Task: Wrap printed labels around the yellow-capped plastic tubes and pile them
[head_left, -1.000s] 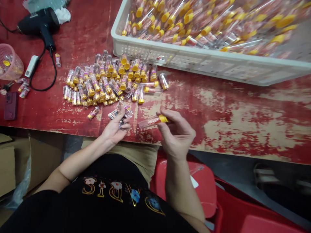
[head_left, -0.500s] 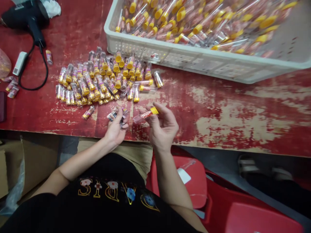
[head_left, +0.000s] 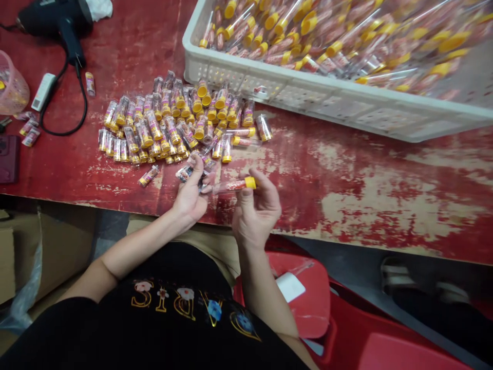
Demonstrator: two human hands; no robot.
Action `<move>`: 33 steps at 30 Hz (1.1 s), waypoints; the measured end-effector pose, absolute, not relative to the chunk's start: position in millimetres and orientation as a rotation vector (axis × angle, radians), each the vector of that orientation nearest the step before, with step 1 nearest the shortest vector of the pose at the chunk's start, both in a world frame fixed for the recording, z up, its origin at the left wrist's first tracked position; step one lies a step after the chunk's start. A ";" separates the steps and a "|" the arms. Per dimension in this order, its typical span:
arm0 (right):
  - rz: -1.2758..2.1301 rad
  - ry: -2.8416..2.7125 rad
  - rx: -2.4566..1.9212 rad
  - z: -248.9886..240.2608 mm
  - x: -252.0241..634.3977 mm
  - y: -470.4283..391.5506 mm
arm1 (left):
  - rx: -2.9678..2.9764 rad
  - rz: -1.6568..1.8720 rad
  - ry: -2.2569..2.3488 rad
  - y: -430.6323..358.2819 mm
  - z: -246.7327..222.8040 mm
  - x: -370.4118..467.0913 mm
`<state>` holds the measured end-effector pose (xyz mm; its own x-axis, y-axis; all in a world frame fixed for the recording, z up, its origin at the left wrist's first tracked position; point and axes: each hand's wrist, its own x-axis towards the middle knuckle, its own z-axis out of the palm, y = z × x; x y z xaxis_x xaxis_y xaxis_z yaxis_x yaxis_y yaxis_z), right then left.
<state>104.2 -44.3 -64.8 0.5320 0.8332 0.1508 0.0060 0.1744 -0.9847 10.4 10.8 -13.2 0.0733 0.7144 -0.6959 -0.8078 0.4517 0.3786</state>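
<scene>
Between the thumb and fingers of my right hand (head_left: 259, 205) is a clear tube with a yellow cap (head_left: 233, 185) and small red-and-white pieces inside. It lies nearly level, its clear end pointing at my left hand (head_left: 192, 192). That hand is closed on a small bunch of printed plastic sleeves (head_left: 185, 173), partly hidden by the thumb; its fingertips are at the tube's clear end, and I cannot tell whether they touch it. Just beyond both hands lies a pile of short labelled tubes with yellow bottoms (head_left: 165, 123). One labelled tube (head_left: 148, 176) rests apart, left of my left hand.
A white plastic crate (head_left: 308, 92) full of yellow-capped tubes stands at the back right. At the far left are a black heat gun (head_left: 57, 23) with its cord, a white box (head_left: 43, 91), a pink basket (head_left: 12, 85) and a dark red phone-like object (head_left: 10, 159). Red stools (head_left: 304, 293) stand below the table.
The tube in my right hand has turned to nearly level, and its clear end has come up to my left fingers. The view has shifted slightly, moving the scene rightward.
</scene>
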 end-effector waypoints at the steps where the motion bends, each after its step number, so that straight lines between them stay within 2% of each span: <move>1: 0.648 -0.856 -1.274 -64.0 106.5 -44.2 | -0.116 1.149 0.951 8.8 -10.5 9.1; 15: 0.591 -0.933 -1.180 -49.1 110.8 -59.7 | 0.000 1.105 0.935 -13.3 4.7 7.6; 23: 0.718 -1.023 -1.207 -43.9 114.2 -70.2 | 0.286 1.115 1.054 -22.2 -0.5 4.9; 33: 0.578 -1.009 -1.283 -33.6 109.2 -65.3 | 0.437 1.037 1.115 -42.0 -2.5 6.9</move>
<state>109.2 -65.3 -33.6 0.4767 0.8305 0.2881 0.1715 0.2336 -0.9571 6.9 -42.0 -2.5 0.0633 0.8514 -0.5206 -0.4576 0.4884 0.7430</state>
